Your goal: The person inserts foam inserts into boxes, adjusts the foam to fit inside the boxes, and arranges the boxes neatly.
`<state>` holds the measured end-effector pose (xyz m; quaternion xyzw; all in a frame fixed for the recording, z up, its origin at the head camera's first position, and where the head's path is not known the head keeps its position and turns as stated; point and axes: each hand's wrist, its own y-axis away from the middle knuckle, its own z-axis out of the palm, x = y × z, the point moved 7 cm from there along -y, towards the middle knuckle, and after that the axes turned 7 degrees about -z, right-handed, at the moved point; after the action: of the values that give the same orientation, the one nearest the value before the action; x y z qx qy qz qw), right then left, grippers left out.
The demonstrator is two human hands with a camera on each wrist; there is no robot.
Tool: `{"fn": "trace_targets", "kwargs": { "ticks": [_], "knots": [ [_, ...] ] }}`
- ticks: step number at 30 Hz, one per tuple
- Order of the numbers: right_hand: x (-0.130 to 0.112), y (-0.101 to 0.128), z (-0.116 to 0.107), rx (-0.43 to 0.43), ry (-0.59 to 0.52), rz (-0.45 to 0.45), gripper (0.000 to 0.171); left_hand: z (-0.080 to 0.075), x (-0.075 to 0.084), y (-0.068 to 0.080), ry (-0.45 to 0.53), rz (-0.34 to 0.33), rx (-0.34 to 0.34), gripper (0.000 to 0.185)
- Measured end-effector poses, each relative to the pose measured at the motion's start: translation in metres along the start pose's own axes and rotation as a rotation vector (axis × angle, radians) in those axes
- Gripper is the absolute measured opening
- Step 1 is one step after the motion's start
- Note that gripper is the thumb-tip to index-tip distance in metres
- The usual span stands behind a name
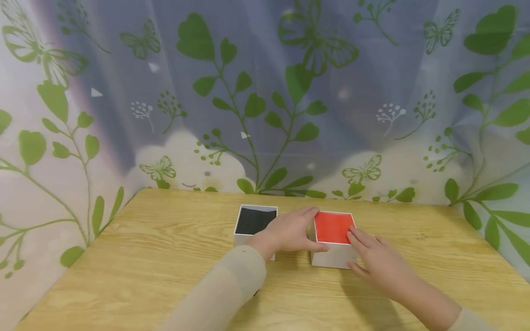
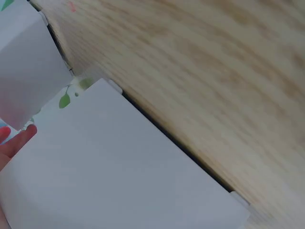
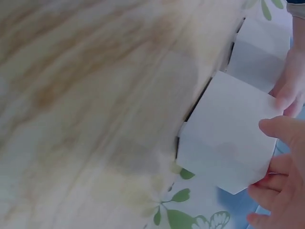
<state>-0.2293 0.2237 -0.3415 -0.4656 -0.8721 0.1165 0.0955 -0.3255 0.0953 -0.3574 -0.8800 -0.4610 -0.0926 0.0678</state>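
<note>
Two white open-topped boxes stand side by side on the table. Red material fills the right box (image 1: 334,255) level with its rim, while the left box (image 1: 243,239) has black material (image 1: 253,221) inside. My left hand (image 1: 285,232) reaches past the black-filled box and holds the left side of the red-filled one, thumb at its front corner. Around that box's right side is my right hand (image 1: 378,259), fingers at the top edge and thumb by the front face. In the right wrist view, the right thumb (image 3: 276,128) lies against the white wall.
The wood-grain table (image 1: 174,276) reaches back to a curtain (image 1: 265,110) printed with leaves and butterflies. The black-filled box (image 2: 124,162) is close beside my left wrist, with a narrow gap between the two boxes.
</note>
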Motion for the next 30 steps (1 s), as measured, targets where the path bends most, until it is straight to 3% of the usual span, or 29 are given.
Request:
{"fn": "trace_targets", "kwargs": {
  "ticks": [5,12,20,25,30],
  "knots": [
    [-0.001,0.001,0.003,0.051,0.008,-0.045,0.061,-0.002,-0.001,0.004,0.006,0.034,-0.001,0.095],
    [0.0,0.001,0.006,0.061,-0.038,-0.021,0.062,-0.007,0.0,0.005,0.065,0.064,0.05,0.092],
    [0.004,0.002,0.006,0.022,-0.038,0.012,0.062,-0.016,-0.001,0.004,0.243,0.025,0.122,0.077],
    [-0.01,-0.004,0.008,0.049,-0.006,-0.083,0.065,-0.016,-0.007,0.004,0.29,-0.032,0.131,0.073],
    [-0.023,-0.013,0.008,0.076,-0.079,-0.152,0.067,-0.017,-0.012,0.006,0.334,-0.059,0.134,0.073]
  ]
}}
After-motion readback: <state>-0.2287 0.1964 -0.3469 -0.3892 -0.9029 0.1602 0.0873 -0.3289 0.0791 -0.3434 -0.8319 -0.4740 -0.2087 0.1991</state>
